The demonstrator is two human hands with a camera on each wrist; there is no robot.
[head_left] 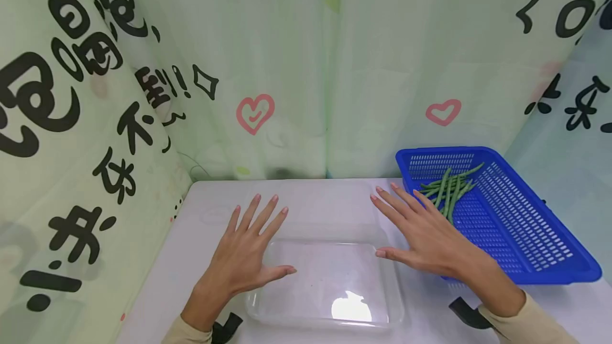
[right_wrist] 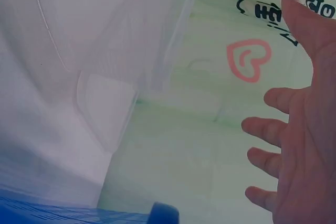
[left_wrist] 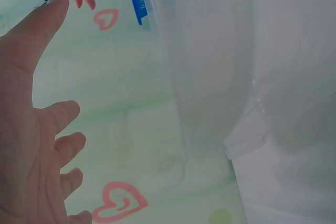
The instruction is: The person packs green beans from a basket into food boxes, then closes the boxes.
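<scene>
A clear plastic tray lies on the white table in the head view, light glinting off its near right part. My left hand is held with fingers spread by the tray's left side, its thumb overlapping the edge. On the other side my right hand spreads its fingers too, thumb tip near the tray's far right corner. Both hands hold nothing. Past the right fingertips, several green beans lie in a blue plastic basket. The wrist views show the left hand and right hand with palms bare.
The white table ends at a pale green curtain with hearts and black lettering, which stands behind and to the left. A bluish curtain hangs at the right, beyond the basket. Black straps show at the wrists.
</scene>
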